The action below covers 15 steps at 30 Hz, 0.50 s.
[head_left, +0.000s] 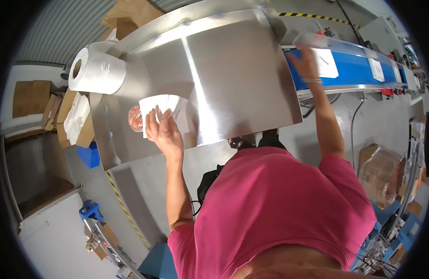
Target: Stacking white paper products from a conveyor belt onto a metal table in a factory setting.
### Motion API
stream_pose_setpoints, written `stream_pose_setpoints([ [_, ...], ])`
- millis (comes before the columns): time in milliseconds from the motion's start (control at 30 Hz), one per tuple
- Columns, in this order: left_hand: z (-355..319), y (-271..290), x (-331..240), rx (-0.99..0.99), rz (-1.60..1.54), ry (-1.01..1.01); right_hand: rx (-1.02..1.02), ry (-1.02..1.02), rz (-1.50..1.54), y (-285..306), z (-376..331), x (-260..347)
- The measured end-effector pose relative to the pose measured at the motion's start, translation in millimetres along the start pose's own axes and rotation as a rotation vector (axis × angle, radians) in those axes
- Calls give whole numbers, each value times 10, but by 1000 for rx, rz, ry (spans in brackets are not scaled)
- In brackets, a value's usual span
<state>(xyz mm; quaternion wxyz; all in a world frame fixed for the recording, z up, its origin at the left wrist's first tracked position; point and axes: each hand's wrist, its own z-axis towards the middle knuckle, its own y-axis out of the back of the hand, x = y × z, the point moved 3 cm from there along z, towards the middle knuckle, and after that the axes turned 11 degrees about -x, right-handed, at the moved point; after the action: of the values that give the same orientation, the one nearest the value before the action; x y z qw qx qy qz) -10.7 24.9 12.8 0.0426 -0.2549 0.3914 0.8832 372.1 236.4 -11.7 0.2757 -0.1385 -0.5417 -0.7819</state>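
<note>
My left hand rests over the left part of the steel table, its fingers bent and closed on a flat white packet. More white, sheet-like material lies under and beside the packet; the hand hides part of it. Touching the packet's left edge is a round thing with red and whitish patches, partly covered. My right hand reaches over the near end of a blue conveyor belt. It is blurred, with thumb and fingers apart and nothing visible in it. Just right of it, a white packet lies on the belt.
A large white plastic roll stands at the steel table's left edge, near an open cardboard box with white material. A clear cover runs along the belt's far side. More white packets lie farther down the belt.
</note>
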Motion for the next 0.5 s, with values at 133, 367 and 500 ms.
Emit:
stream_pose_setpoints([
  [133,397,45,206,-20,107,-117,227,341,529,-1061,-72,1372],
  [367,459,80,275,46,153,-173,377,599,642,-1908,-292,2463],
  [500,531,144,425,-16,194,-119,892,-23,738,-1430,-237,2154],
])
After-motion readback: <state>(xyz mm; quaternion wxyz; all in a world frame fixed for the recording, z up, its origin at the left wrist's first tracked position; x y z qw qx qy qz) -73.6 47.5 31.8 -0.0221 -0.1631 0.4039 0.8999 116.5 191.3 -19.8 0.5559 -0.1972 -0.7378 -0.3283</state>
